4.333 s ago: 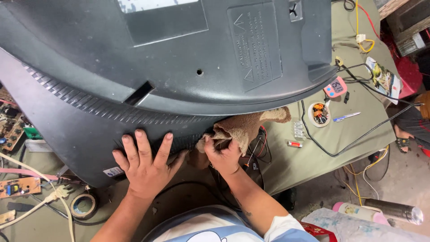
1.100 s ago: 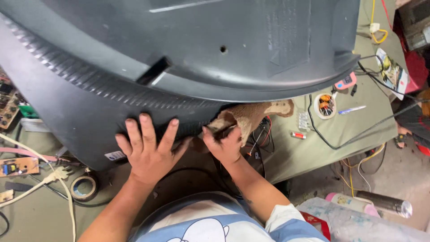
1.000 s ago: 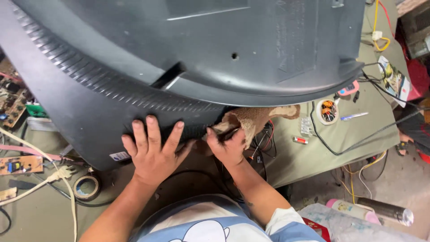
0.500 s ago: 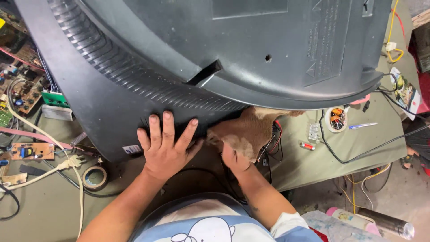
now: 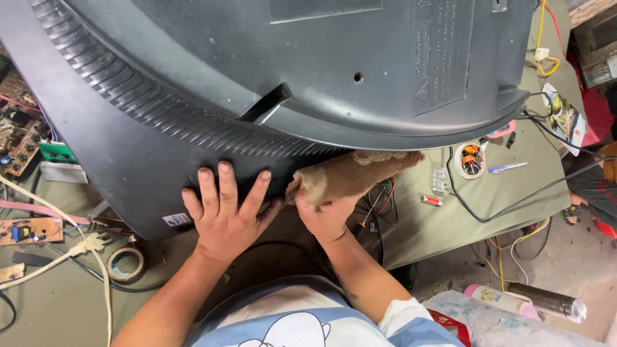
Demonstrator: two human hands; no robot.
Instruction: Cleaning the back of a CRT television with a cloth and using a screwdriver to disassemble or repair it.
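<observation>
Wiping dark TV back shell [image 5: 270,71] on bench: left hand [image 5: 225,215] splayed flat on lower rim, right hand [image 5: 324,215] clutching brown rag [image 5: 353,173] at 3 o'clock of left; shell dusty, most surface left.

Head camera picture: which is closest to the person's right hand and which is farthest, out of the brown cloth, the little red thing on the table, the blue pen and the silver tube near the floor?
From the right hand:
1. Brown cloth, gripped in its fingers.
2. Little red thing, on the green table to its right.
3. Blue pen, farther right on the table.
4. Silver tube, off the table at lower right.
</observation>
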